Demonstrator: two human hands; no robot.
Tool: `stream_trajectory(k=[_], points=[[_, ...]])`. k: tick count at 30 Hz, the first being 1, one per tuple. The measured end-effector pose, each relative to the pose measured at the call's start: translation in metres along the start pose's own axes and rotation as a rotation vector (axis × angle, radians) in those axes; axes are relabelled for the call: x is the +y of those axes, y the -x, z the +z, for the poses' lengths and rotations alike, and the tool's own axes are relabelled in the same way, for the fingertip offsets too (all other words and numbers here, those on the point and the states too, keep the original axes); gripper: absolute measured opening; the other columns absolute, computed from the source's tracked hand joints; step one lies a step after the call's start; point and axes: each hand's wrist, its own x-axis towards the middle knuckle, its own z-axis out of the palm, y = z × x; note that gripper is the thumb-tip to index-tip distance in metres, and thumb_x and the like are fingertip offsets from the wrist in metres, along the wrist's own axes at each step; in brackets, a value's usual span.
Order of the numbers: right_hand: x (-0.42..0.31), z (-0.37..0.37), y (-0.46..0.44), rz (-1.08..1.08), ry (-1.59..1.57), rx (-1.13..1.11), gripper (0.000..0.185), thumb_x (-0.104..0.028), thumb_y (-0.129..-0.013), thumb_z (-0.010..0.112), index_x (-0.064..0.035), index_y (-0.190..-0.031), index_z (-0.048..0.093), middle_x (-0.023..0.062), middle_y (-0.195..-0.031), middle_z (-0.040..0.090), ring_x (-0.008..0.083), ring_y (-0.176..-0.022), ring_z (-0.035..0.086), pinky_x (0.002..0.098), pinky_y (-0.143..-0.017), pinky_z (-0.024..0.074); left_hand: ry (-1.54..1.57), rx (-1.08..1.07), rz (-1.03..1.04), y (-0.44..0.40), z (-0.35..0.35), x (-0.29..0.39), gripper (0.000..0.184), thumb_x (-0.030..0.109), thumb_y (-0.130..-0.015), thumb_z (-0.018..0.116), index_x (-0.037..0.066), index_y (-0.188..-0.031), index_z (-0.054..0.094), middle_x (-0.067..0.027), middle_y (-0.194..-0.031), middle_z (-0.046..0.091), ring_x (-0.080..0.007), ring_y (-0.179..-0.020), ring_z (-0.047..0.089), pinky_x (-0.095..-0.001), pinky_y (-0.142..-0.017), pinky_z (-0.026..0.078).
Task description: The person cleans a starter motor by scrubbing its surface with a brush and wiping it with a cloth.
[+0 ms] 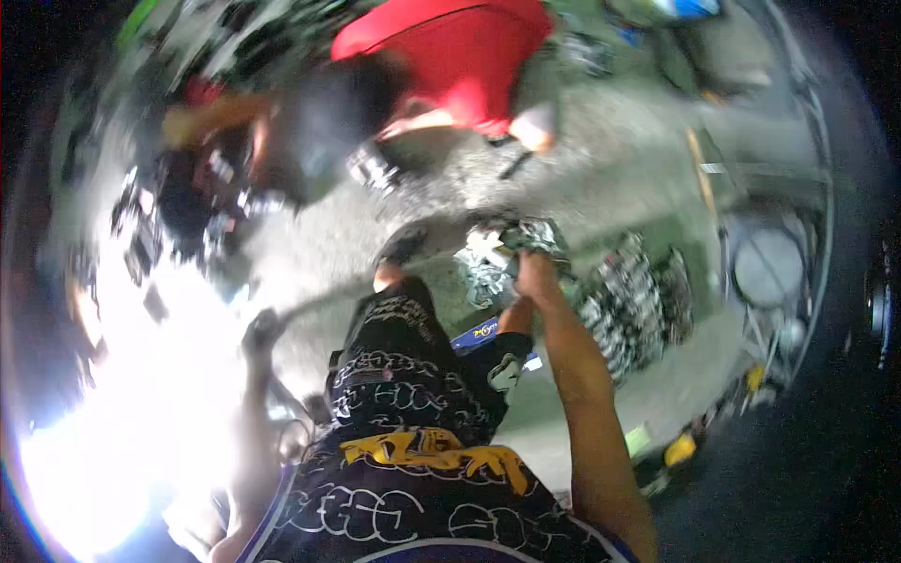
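My right hand (537,274) reaches forward, its fingers closed around something dark that blur hides. Right there is a heap of shiny metal parts (484,265) on the floor, close to my right foot. My left hand (265,328) is held out to the left beside the bright glare, smeared by motion. Its fingers cannot be made out, nor whether it holds anything. A blue box or strip with yellow lettering (477,334) lies by my right leg.
A larger pile of metal parts (627,305) lies to the right. Further right stands a frame with a round top (770,266). Ahead, a person in a red shirt (450,52) bends over, beside another in dark clothes (328,117). Strong glare (141,403) covers the left.
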Motion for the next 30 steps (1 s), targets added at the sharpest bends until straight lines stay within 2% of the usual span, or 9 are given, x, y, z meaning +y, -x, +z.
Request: stream_trajectory(k=[3, 6, 8, 12, 15, 19, 22, 24, 30], points=[[0.016, 0.017, -0.063, -0.072, 0.105, -0.019, 0.057, -0.022, -0.066, 0.071, -0.0034, -0.115, 0.05, 0.0199, -0.105, 0.058, 0.0345, -0.097, 0.06, 0.0424, -0.085, 0.0497, 0.234, 0.24, -0.169, 0.037, 0.098, 0.055, 0.045, 0.004, -0.082, 0.064, -0.002, -0.123, 0.048, -0.0095, -0.113, 0.059, -0.0165, -0.102, 0.057, -0.0303, -0.088, 0.048], [0.051, 0.071, -0.132, -0.158, 0.058, -0.049, 0.052, -0.02, -0.066, 0.07, -0.0053, -0.112, 0.05, 0.021, -0.106, 0.057, 0.0353, -0.101, 0.059, 0.0438, -0.085, 0.0493, 0.145, 0.413, -0.25, 0.035, 0.228, 0.119, 0.025, 0.004, -0.083, 0.059, -0.001, -0.107, 0.057, -0.0087, -0.099, 0.062, -0.015, -0.09, 0.059, -0.0301, -0.081, 0.051], [0.057, 0.114, -0.163, -0.111, 0.054, -0.04, 0.05, -0.016, -0.066, 0.066, -0.0062, -0.112, 0.05, 0.0205, -0.106, 0.057, 0.035, -0.104, 0.056, 0.0445, -0.087, 0.0474, 0.499, 0.429, -0.27, 0.039, 0.304, 0.079, 0.03, 0.003, -0.083, 0.061, -0.005, -0.111, 0.055, -0.0128, -0.104, 0.061, -0.0222, -0.093, 0.06, -0.0377, -0.09, 0.046], [0.087, 0.211, -0.214, -0.097, 0.093, -0.041, 0.054, -0.02, -0.065, 0.068, -0.0076, -0.114, 0.051, 0.0192, -0.106, 0.058, 0.0351, -0.099, 0.059, 0.0436, -0.083, 0.0499, 0.214, 0.248, -0.19, -0.004, 0.445, 0.023, 0.039, 0.001, -0.08, 0.066, -0.005, -0.116, 0.053, -0.011, -0.106, 0.062, -0.0212, -0.098, 0.059, -0.0316, -0.091, 0.043], [0.095, 0.299, -0.255, -0.15, 0.081, -0.008, 0.053, -0.02, -0.066, 0.067, -0.0085, -0.115, 0.051, 0.0203, -0.107, 0.057, 0.0358, -0.105, 0.056, 0.0442, -0.087, 0.0484, 0.584, 0.269, -0.333, -0.057, 0.526, -0.019, 0.037, 0.003, -0.08, 0.067, -0.003, -0.115, 0.055, -0.0081, -0.108, 0.061, -0.0175, -0.1, 0.057, -0.0296, -0.09, 0.043], [0.088, 0.369, -0.27, -0.104, -0.063, -0.163, 0.05, -0.02, -0.065, 0.066, -0.0053, -0.111, 0.053, 0.0248, -0.11, 0.056, 0.0382, -0.104, 0.056, 0.0437, -0.087, 0.0479, 0.731, 0.237, -0.277, -0.087, 0.558, -0.068, 0.033, 0.002, -0.082, 0.065, -0.002, -0.113, 0.055, -0.0073, -0.107, 0.061, -0.0158, -0.094, 0.058, -0.0279, -0.084, 0.046], [0.111, 0.411, -0.277, -0.096, -0.099, -0.163, 0.054, -0.024, -0.065, 0.069, -0.0074, -0.114, 0.053, 0.022, -0.106, 0.059, 0.0371, -0.103, 0.058, 0.0451, -0.084, 0.0503, 0.663, 0.321, -0.516, -0.11, 0.547, -0.045, 0.024, 0.003, -0.084, 0.061, -0.002, -0.107, 0.057, -0.0091, -0.103, 0.062, -0.0175, -0.089, 0.06, -0.0275, -0.079, 0.047], [0.131, 0.439, -0.287, -0.13, -0.177, -0.126, 0.055, -0.023, -0.064, 0.068, -0.0041, -0.113, 0.053, 0.0237, -0.103, 0.059, 0.0383, -0.101, 0.058, 0.0426, -0.086, 0.0494, 0.9, 0.277, -0.145, -0.125, 0.542, -0.031, 0.016, 0.003, -0.085, 0.057, -0.002, -0.1, 0.059, -0.0122, -0.097, 0.064, -0.0186, -0.085, 0.062, -0.0292, -0.078, 0.049], [0.147, 0.474, -0.284, -0.056, -0.438, -0.012, 0.058, -0.024, -0.058, 0.07, -0.0045, -0.111, 0.055, 0.0226, -0.103, 0.061, 0.0399, -0.098, 0.058, 0.0435, -0.086, 0.0471, 0.345, 0.424, -0.063, -0.132, 0.541, -0.021, 0.023, 0.008, -0.083, 0.058, -0.002, -0.103, 0.06, -0.0149, -0.096, 0.064, -0.0202, -0.087, 0.063, -0.0316, -0.08, 0.05]])
